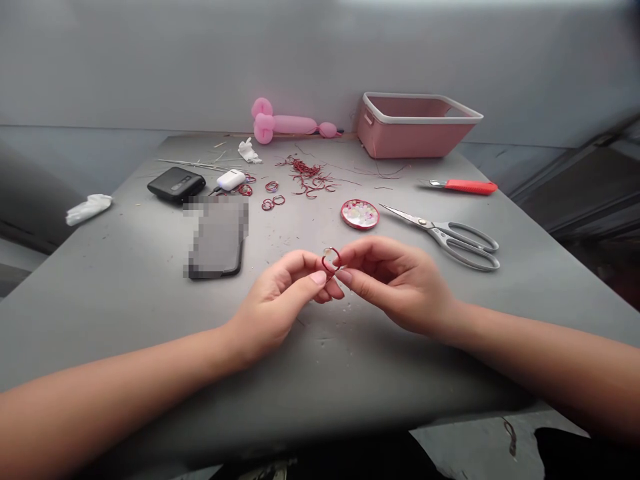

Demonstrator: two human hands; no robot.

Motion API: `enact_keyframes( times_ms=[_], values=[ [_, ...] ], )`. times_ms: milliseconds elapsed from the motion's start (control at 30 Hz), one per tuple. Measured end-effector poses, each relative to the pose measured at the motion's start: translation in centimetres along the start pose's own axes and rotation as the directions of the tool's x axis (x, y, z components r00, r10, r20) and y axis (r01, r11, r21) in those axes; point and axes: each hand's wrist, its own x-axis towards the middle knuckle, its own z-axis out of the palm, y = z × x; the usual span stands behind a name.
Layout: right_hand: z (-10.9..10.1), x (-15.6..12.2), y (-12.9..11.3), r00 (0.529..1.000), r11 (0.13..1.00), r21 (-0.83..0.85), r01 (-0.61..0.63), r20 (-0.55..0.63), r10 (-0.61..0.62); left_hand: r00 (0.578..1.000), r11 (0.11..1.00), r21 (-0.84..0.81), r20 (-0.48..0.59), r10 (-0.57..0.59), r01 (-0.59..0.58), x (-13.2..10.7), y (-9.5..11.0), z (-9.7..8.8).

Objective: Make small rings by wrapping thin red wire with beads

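Observation:
Between my two hands, above the front half of the grey table, is a small dark red wire ring [324, 265] with a pale bead at its top. My left hand [287, 293] pinches the ring's left side with thumb and forefinger. From the other side, my right hand [400, 283] grips it between thumb and fingertips. Just beyond the hands lies a round red-rimmed dish [360, 214] of white and pink beads. Several finished-looking red wire rings [273, 201] lie farther back, beside a heap of red wire pieces [307, 175].
Grey-handled scissors [445, 235] and a red utility knife [465, 187] lie right. A pink bin [410, 133] and pink balloon [290, 125] stand at the back. On the left are a blurred-out phone [220, 240], a black device [176, 185], a white case [231, 180] and crumpled tissue [89, 209].

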Motion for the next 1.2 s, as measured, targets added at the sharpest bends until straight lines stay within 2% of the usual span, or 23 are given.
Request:
enact_keyframes(
  times_ms=[200, 467, 667, 800, 967, 1133, 1200],
  values=[
    [-0.4, -0.4, 0.2, 1.000, 0.985, -0.174, -0.013, -0.012, 0.011, 0.997, 0.967, 0.254, -0.072, -0.006, 0.024, -0.1, 0.9, 0.0],
    [-0.4, -0.3, 0.0, 1.000, 0.969, -0.246, 0.023, -0.004, -0.025, 0.998, 0.960, 0.281, -0.060, 0.023, -0.005, -0.1, 1.4, 0.5],
    [-0.4, -0.6, 0.1, 0.999, 0.985, -0.169, 0.013, 0.037, -0.007, 0.997, 0.941, 0.333, -0.037, 0.074, -0.057, -0.3, 1.3, 0.5],
    [-0.5, -0.4, -0.2, 0.997, 0.997, -0.058, -0.051, 0.063, 0.055, 0.991, 0.892, 0.435, 0.000, 0.134, -0.120, -0.7, 1.3, 0.4],
    [-0.3, -0.1, -0.6, 0.991, 0.987, 0.090, -0.131, 0.039, 0.128, 0.996, 0.862, 0.501, -0.003, 0.088, -0.075, -0.7, 1.4, 0.6],
    [-0.3, -0.2, -0.4, 0.990, 0.990, 0.016, -0.142, 0.008, 0.142, 0.997, 0.852, 0.522, -0.047, 0.059, -0.026, -0.7, 1.7, 0.9],
    [-0.3, -0.4, -0.4, 0.995, 0.993, -0.060, -0.098, -0.011, 0.097, 0.997, 0.860, 0.510, -0.065, 0.049, -0.009, -0.7, 1.8, 1.0]
  ],
)
